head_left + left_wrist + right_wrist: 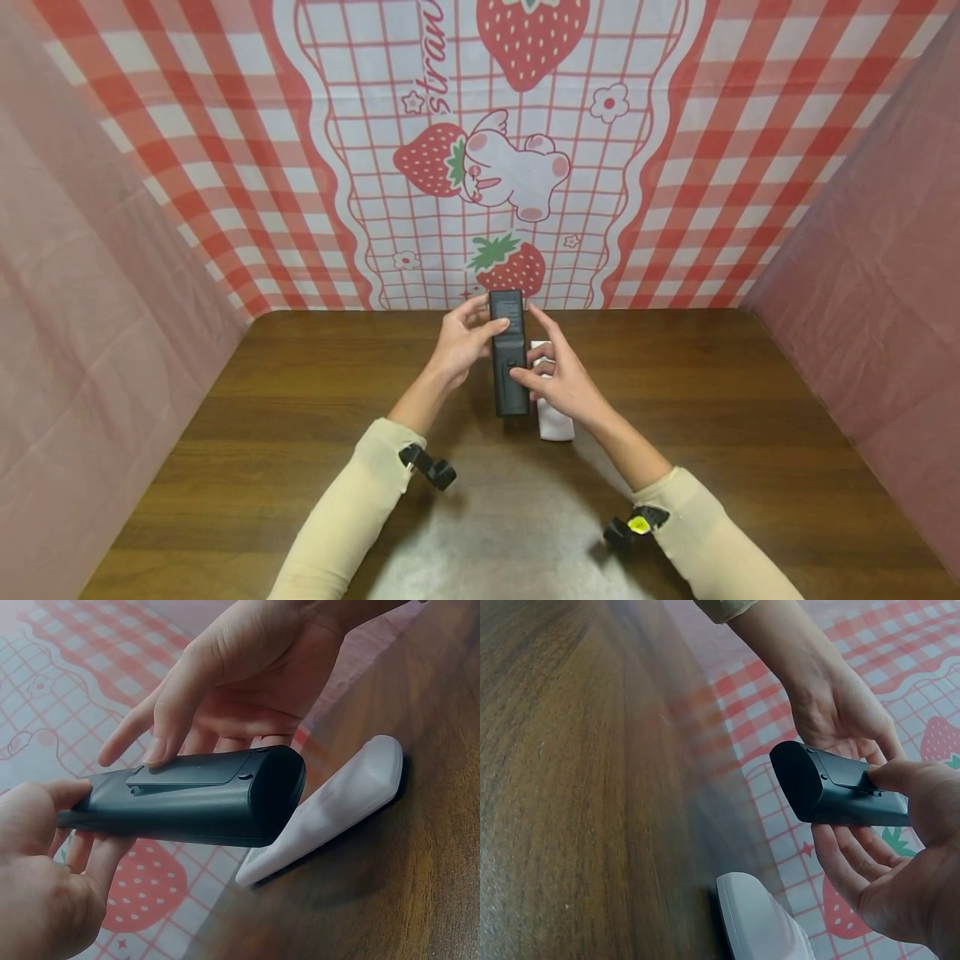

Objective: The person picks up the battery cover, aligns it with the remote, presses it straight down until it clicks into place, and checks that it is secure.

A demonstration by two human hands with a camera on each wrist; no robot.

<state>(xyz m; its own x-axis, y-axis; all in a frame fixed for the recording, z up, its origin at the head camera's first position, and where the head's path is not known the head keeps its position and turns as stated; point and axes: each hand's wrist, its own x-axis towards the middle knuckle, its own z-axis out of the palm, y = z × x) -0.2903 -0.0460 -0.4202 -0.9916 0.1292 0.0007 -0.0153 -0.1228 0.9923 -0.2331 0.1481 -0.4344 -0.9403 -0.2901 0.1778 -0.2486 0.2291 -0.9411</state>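
A black remote control (511, 375) is held up above the table with its back and battery cover (195, 771) facing up. My left hand (462, 340) grips its far half, thumb on top and fingers underneath. On the battery cover lies the thumb of my right hand (564, 375), near the latch. The other right fingers are by the side and underside of the remote, with the index finger stretched out in the head view. Below and to the right, a long white object (557, 423) shaped like a remote control lies on the table, partly hidden by my right hand.
The brown wooden table (300, 467) ends at a backdrop (645, 208) with red checks and strawberries. Pink cloth walls (97, 275) stand on the left and right. A small black camera is strapped to each sleeve.
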